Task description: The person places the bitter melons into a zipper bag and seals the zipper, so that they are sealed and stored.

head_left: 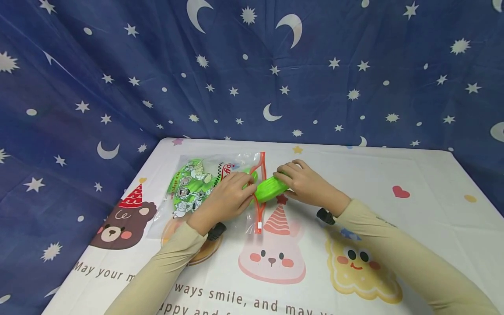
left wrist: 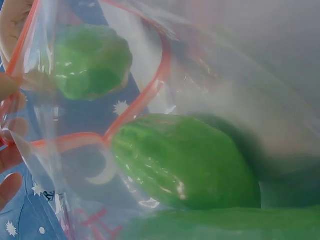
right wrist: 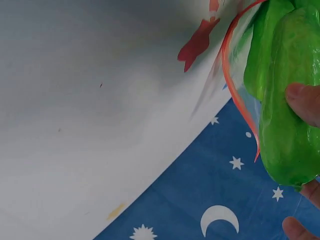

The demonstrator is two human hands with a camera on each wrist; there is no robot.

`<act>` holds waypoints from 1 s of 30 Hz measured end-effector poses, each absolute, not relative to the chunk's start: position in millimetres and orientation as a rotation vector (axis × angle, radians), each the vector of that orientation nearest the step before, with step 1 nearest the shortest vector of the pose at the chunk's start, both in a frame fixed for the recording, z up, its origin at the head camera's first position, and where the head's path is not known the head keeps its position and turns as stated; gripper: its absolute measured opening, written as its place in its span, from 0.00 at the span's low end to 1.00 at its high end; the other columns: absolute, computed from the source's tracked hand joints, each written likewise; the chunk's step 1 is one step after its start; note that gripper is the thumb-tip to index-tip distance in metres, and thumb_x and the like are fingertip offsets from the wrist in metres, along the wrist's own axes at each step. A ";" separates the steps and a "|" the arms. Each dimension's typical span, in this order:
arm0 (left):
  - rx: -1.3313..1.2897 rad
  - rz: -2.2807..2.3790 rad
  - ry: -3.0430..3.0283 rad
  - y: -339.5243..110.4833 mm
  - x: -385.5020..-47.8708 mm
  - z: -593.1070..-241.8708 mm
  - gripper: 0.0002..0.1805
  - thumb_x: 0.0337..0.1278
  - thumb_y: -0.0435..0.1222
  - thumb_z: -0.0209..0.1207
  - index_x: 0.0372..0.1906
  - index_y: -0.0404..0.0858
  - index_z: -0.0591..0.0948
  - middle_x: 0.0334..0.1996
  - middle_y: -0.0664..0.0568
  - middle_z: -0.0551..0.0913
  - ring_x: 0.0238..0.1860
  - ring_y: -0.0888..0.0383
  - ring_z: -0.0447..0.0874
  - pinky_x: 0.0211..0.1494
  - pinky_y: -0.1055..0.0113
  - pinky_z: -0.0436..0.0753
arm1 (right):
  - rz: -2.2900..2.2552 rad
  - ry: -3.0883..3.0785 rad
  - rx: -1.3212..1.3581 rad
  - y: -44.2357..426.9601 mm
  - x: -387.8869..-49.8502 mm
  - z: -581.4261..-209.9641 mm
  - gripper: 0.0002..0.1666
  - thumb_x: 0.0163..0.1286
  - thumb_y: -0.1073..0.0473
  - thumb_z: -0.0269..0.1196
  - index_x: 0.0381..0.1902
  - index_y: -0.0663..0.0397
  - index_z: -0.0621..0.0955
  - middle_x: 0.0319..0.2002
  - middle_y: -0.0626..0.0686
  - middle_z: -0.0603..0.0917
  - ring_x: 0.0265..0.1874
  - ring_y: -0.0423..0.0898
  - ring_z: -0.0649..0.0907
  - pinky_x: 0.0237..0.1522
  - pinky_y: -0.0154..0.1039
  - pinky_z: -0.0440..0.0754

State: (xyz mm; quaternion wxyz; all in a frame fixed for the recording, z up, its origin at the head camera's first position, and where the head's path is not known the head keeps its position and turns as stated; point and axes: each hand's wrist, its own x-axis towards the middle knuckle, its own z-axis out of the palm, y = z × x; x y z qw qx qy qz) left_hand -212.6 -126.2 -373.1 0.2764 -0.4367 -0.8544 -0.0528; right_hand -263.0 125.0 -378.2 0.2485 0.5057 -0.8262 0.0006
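Note:
A clear zip bag (head_left: 204, 164) with cartoon print and an orange zip edge lies on the table, its mouth open toward the right. My left hand (head_left: 228, 197) grips the bag near its mouth; in the left wrist view its fingertips (left wrist: 10, 190) show beside the orange strip. My right hand (head_left: 305, 181) holds a bright green, cucumber-shaped thing (head_left: 271, 189) at the mouth, thumb on one side and fingers on the other, as the right wrist view shows. Inside the bag lie other green, rounded pieces (left wrist: 185, 160), partly hidden by film and print.
A white tablecloth (head_left: 425, 227) with cartoon figures and lettering covers the table. Behind it and to the left hangs a dark blue curtain (head_left: 323, 87) with moons and stars. A black wrist device (head_left: 325, 216) sits under the right wrist.

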 end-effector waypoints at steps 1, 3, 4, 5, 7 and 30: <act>-1.173 -0.140 -2.295 -126.3 -212.6 -373.2 0.04 0.55 0.35 0.60 0.35 0.39 0.78 0.37 0.50 0.78 0.44 0.53 0.77 0.55 0.61 0.77 | 0.006 -2.256 1.382 123.9 -262.9 -378.9 0.35 0.43 0.56 0.77 0.50 0.57 0.78 0.46 0.56 0.80 0.47 0.54 0.79 0.54 0.51 0.75; -1.173 -0.138 -2.294 -126.2 -212.3 -373.4 0.05 0.55 0.35 0.60 0.35 0.39 0.79 0.37 0.50 0.78 0.44 0.53 0.77 0.55 0.61 0.77 | 0.017 -2.261 1.386 121.9 -262.5 -379.7 0.35 0.42 0.54 0.77 0.51 0.54 0.79 0.46 0.55 0.80 0.47 0.54 0.80 0.54 0.51 0.75; -1.173 -0.136 -2.294 -126.2 -212.4 -373.5 0.05 0.55 0.35 0.61 0.35 0.39 0.79 0.37 0.50 0.78 0.44 0.53 0.77 0.55 0.61 0.77 | 0.020 -2.262 1.387 121.0 -262.5 -380.3 0.35 0.43 0.54 0.77 0.51 0.52 0.79 0.46 0.55 0.80 0.46 0.54 0.80 0.54 0.50 0.76; -1.172 -0.135 -2.294 -126.0 -212.3 -373.6 0.05 0.55 0.35 0.61 0.35 0.39 0.79 0.37 0.50 0.78 0.44 0.53 0.77 0.55 0.61 0.77 | 0.023 -2.262 1.388 120.0 -262.6 -380.9 0.34 0.43 0.53 0.77 0.51 0.51 0.79 0.46 0.55 0.80 0.46 0.54 0.80 0.54 0.50 0.76; -1.171 -0.132 -2.294 -126.0 -212.1 -373.7 0.05 0.54 0.35 0.61 0.35 0.39 0.79 0.38 0.50 0.78 0.44 0.53 0.77 0.55 0.61 0.77 | 0.021 -2.262 1.391 118.4 -263.2 -382.3 0.34 0.44 0.51 0.76 0.51 0.48 0.80 0.46 0.54 0.80 0.45 0.53 0.80 0.54 0.49 0.76; -1.157 -0.115 -2.315 -125.7 -211.7 -373.1 0.05 0.55 0.35 0.61 0.36 0.39 0.79 0.39 0.50 0.78 0.45 0.53 0.77 0.56 0.60 0.76 | 0.049 -2.215 1.504 111.9 -262.1 -386.9 0.32 0.48 0.63 0.73 0.54 0.54 0.78 0.44 0.53 0.80 0.45 0.49 0.81 0.52 0.46 0.76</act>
